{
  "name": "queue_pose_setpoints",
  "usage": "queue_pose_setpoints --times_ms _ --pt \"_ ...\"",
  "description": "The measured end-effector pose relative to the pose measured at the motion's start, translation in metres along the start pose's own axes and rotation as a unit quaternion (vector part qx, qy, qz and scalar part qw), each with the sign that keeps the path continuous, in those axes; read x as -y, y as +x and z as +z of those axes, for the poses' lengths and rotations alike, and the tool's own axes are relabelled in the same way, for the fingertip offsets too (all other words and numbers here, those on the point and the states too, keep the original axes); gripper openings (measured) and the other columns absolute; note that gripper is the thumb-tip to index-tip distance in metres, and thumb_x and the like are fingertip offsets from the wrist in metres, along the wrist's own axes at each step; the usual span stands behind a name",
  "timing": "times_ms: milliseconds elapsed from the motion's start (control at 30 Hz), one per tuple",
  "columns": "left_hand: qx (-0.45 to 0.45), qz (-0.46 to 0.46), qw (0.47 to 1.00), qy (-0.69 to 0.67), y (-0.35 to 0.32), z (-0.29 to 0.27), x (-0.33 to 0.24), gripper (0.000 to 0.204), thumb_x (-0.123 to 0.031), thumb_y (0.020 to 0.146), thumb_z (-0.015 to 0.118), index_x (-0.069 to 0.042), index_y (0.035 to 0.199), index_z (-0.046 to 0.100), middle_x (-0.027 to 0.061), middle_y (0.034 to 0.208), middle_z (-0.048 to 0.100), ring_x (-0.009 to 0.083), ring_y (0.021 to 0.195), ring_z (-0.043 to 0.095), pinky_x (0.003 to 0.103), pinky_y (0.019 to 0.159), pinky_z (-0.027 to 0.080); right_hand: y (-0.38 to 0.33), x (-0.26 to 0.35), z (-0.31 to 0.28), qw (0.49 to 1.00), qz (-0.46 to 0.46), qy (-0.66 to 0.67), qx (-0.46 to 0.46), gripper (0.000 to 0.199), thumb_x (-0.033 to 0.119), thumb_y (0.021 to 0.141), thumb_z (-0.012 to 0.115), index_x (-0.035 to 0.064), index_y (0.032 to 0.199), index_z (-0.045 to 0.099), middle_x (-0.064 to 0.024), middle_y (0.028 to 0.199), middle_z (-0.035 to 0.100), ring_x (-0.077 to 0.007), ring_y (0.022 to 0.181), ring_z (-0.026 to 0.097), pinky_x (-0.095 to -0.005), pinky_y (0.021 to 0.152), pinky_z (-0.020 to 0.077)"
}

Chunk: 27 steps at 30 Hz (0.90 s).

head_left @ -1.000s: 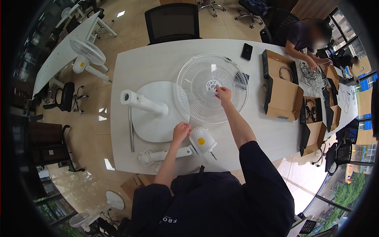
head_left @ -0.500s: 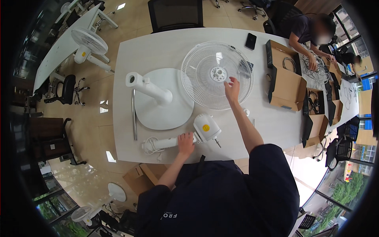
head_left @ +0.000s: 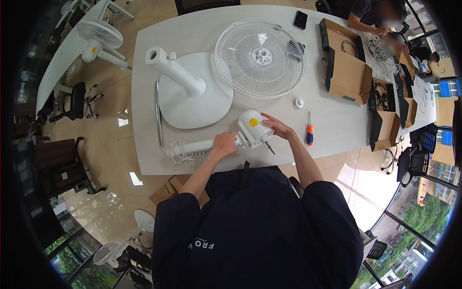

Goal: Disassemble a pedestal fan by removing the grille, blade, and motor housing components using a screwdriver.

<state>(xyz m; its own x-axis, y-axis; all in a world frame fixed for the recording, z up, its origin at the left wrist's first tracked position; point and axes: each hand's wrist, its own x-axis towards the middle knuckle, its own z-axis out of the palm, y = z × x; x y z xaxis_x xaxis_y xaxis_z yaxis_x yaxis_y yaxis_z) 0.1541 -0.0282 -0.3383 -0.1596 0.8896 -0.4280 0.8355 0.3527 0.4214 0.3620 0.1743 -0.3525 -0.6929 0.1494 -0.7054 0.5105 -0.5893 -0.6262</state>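
Observation:
A white fan motor unit (head_left: 254, 129) with a yellow round sticker and a bare metal shaft lies near the table's front edge. My left hand (head_left: 225, 144) is wrapped round its neck, just left of the housing. On the housing's right side rest the curved fingers of my right hand (head_left: 280, 128). The neck tube (head_left: 199, 146) runs left to a coiled white cord (head_left: 179, 152). Behind it stands the white round fan base (head_left: 195, 115) with its tilted-looking post (head_left: 175, 72). Right of the base lies the fan grille (head_left: 261, 77), blades not clearly visible.
A metal rod (head_left: 159, 115) lies left of the base. To the right are a screwdriver (head_left: 310, 130), a small white cap (head_left: 299, 102) and a black phone (head_left: 300, 19). Open cardboard boxes (head_left: 347, 79) and tangled cables (head_left: 380, 50) lie before a co-worker (head_left: 368, 14).
My right hand has come back from the fan grille to the motor housing. My left hand stays on the neck. The view has shifted, and the screwdriver now shows fully.

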Motion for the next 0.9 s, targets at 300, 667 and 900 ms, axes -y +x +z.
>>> queue_pose_setpoints --times_ms 300,667,900 --pt "0.172 0.08 0.981 -0.048 0.014 -0.026 0.006 0.065 -0.04 0.054 0.083 -0.009 0.11 0.071 0.0155 0.093 0.074 0.0318 0.085 0.071 0.042 0.08 0.056 -0.022 -0.005 0.0 0.99 0.124 -0.035 0.06 0.078 0.072 0.092 0.044 0.025 0.154 0.033 -0.0065 0.147 0.047 -0.0218 0.123 0.052 -0.0393 0.094 0.0466" --pt "0.298 0.036 0.917 -0.263 0.044 -0.033 0.022 0.035 -0.028 0.063 0.081 -0.006 0.09 0.077 0.0071 0.086 0.074 0.0172 0.079 0.068 0.03 0.076 0.049 -0.075 -0.107 -0.002 0.909 -0.215 -0.29 -0.208 0.129 0.028 0.058 0.096 0.0074 0.157 0.015 -0.0151 0.159 0.026 -0.0358 0.141 0.037 -0.0486 0.112 0.0371" --pt "0.358 0.027 0.886 -0.292 0.053 -0.026 0.033 0.029 -0.029 0.065 0.079 -0.009 0.087 0.077 0.0037 0.089 0.073 0.0155 0.087 0.065 0.03 0.081 0.046 -0.03 -0.051 0.059 0.891 -0.279 -0.229 -0.275 0.112 0.026 0.053 0.097 -0.0001 0.139 0.029 -0.0154 0.13 0.055 -0.0292 0.124 0.055 -0.0387 0.106 0.0455"
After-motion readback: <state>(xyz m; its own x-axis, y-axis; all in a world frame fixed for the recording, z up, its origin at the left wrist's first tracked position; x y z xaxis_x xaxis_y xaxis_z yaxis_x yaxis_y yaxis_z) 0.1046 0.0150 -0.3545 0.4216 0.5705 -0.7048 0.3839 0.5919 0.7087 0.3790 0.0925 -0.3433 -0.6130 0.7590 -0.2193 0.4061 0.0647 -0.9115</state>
